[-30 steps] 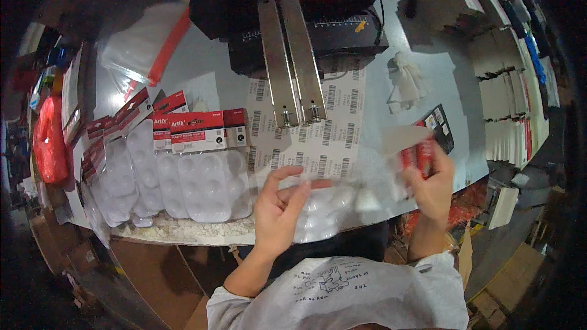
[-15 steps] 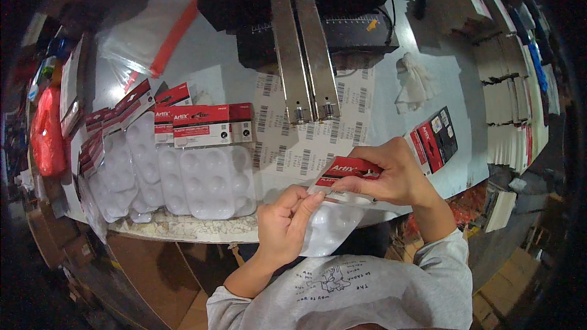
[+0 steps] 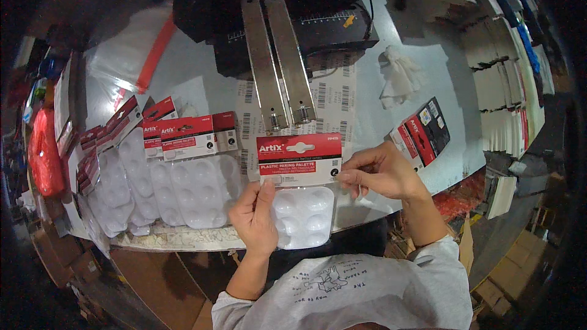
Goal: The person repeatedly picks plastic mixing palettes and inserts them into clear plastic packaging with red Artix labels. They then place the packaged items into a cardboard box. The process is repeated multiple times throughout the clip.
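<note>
A packaged white plastic mixing palette (image 3: 304, 219) hangs upright in front of me, its round wells facing up toward me. A red and white header card (image 3: 298, 157) with a hanging slot spans its top. My left hand (image 3: 254, 215) is closed on the lower left side of the package, thumb across the front. At the card's right edge, thumb and fingers of my right hand (image 3: 386, 171) pinch it. Left of my hands, several more packaged palettes (image 3: 195, 190) lie overlapped along the table edge. Folded header cards (image 3: 422, 135) rest on the table to the right.
Beyond the package stands a black machine (image 3: 202, 18) with two metal bars (image 3: 273, 61) reaching toward me. Beneath lies a sheet of barcode labels (image 3: 333, 95). A crumpled white cloth (image 3: 400, 76), stacked cards (image 3: 498, 91), clear bags (image 3: 119, 55) and a red bag (image 3: 46, 153) surround the work area.
The package has turned from tilted to nearly square-on, with its card front fully showing. Both hands moved left with it, and my right hand shifted from the card's top to its right edge.
</note>
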A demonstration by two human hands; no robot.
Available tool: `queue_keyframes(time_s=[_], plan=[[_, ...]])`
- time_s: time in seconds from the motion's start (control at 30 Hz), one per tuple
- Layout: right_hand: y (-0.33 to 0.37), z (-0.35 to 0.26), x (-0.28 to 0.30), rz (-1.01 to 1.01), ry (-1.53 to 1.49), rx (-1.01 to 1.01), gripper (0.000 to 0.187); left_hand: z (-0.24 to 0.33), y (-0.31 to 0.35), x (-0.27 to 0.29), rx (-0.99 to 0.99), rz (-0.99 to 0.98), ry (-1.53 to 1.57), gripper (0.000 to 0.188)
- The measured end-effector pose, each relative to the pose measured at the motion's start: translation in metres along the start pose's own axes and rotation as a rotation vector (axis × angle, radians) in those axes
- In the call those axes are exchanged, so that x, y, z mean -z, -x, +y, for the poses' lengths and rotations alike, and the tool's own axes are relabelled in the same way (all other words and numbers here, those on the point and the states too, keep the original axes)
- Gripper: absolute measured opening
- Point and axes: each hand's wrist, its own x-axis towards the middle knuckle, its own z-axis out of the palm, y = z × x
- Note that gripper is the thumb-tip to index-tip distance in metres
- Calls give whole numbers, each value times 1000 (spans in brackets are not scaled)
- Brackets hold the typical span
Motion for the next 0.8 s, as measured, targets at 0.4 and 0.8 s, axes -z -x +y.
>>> queue_keyframes(time_s=[0.4, 0.8], plan=[[-23, 8, -36, 231, -504, 173, 11, 0, -20, -7, -71, -18, -199, 21], [-37, 11, -34, 234, -535, 193, 11, -5, -35, -9, -31, 5, -256, 22]])
